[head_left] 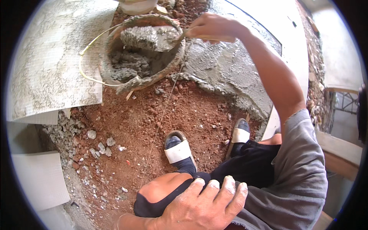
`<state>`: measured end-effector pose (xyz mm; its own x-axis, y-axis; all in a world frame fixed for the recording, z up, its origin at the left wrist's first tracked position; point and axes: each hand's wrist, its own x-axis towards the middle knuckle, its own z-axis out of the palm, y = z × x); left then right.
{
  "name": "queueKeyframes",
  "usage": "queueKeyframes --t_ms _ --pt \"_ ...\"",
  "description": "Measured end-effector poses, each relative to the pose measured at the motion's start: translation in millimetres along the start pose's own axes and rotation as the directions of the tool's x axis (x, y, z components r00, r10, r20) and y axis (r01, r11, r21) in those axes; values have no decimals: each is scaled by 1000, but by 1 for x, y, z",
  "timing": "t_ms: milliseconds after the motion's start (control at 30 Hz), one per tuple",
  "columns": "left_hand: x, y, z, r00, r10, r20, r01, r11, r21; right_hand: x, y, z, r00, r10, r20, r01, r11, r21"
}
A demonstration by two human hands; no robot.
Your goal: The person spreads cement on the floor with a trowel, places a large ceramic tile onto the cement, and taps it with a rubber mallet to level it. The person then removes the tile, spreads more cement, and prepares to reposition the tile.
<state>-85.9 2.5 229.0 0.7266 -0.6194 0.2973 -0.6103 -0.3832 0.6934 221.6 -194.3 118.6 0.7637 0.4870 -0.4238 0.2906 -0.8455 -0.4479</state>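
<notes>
My right hand [218,27] reaches forward and is closed around the pale handle of a trowel [168,37]. The blade carries a thick lump of wet grey mortar [138,37] and hangs over a round bucket [177,57]. More mortar [132,65] lies in the bottom of the bucket, whose rim is caked with it. My left hand [205,205] lies near my bent knee with nothing in it, its fingers a little apart and whitish with dust.
A bed of wet mortar [218,63] spreads right of the bucket, beside a large pale tile [281,19]. A mortar-spotted tile [61,50] lies left. A thin string [159,124] crosses the red soil [126,126]. Rubble [101,149] is scattered left of my sandalled feet.
</notes>
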Motion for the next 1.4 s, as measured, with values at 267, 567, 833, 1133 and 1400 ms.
queueKeyframes --t_ms 267,567,833,1133,1400 --pt "15 -21 9 996 59 61 -55 996 -65 -159 84 25 953 260 -156 -250 965 81" --pt "38 -29 21 957 222 188 -198 971 -137 -169 84 112 841 447 -304 -405 894 195" --pt "69 -24 16 825 472 311 -394 875 -283 -145 18 196 715 689 119 -547 445 709" --pt "67 -34 6 820 469 329 -372 873 -317 -92 -35 252 703 710 -27 -421 447 789" --pt "64 -35 -1 814 489 313 -407 865 -293 -64 -45 222 664 747 -34 -404 397 824"
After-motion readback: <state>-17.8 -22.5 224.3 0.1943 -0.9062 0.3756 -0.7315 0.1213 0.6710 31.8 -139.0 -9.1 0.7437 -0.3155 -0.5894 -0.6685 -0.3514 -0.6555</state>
